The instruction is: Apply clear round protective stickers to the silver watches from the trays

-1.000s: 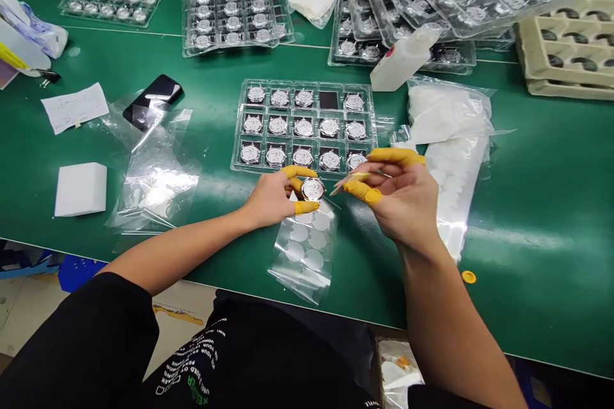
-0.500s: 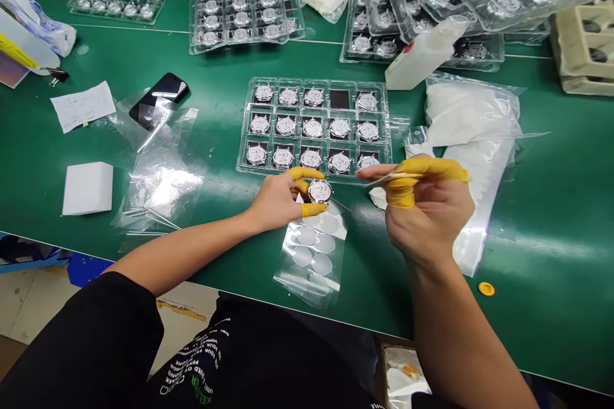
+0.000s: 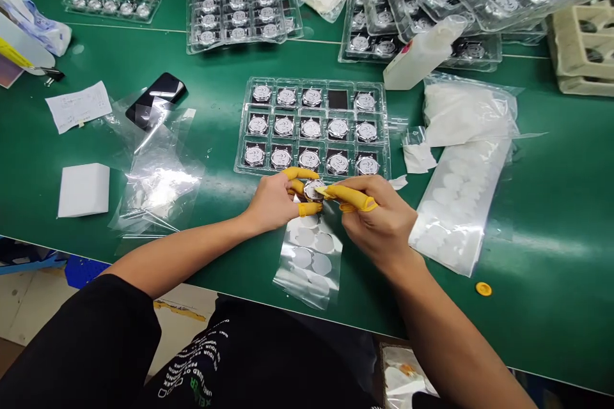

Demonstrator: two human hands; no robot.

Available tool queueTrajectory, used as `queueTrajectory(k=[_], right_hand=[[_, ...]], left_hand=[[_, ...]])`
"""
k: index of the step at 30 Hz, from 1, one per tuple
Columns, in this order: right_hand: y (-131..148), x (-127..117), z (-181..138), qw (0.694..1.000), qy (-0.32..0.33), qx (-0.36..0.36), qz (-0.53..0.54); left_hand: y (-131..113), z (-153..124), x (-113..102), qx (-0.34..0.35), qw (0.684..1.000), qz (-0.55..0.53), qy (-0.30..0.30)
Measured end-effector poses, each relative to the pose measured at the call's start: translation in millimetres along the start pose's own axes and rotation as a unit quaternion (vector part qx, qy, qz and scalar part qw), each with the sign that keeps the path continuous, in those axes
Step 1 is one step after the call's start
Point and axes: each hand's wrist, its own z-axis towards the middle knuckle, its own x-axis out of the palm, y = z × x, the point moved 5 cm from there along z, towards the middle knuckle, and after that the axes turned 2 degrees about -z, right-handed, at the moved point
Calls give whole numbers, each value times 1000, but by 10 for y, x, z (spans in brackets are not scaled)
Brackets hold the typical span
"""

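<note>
My left hand, with yellow finger cots, pinches a round silver watch case just above a clear sheet of round white stickers. My right hand, also in yellow cots, is closed and its fingertips press onto the top of the watch case; whether it holds a sticker or a tool I cannot make out. Right behind both hands lies a clear blister tray filled with watch cases, one pocket in its top row empty and black.
More clear trays of cases are stacked at the back. A white bottle, bags of white pads, a sticker sheet, a black phone, a white foam block, loose plastic bags and a yellow cot lie around.
My right hand has come down and left from beside the tray onto the watch case held in my left hand. The left hand has stayed in place.
</note>
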Motion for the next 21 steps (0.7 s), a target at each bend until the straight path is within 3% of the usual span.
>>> queueTrajectory(k=[4,8,11,15,17,19,21], right_hand=[[53,-1,-2,999,-14,-22,19],[111,24,-31,999,-8,7,32],[-7,-1,-50,992,20,107,68],[-453,-131,-131,919,159,298,205],[-656,-242,-159,908,192,329,175],[-760,-315,-151,925,144,333,114],[-710,-249,-160,923,79,349,141]], left_hand=[[30,6,8,-25,998,-56,-17],[39,6,-8,-20,999,-47,-14],[25,7,-16,-9,1000,-21,4],[-2,17,-18,-13,1000,-19,15],[-7,23,-18,-20,999,-45,14],[-4,21,-13,-23,998,-60,19],[-4,12,-7,-14,998,-47,27]])
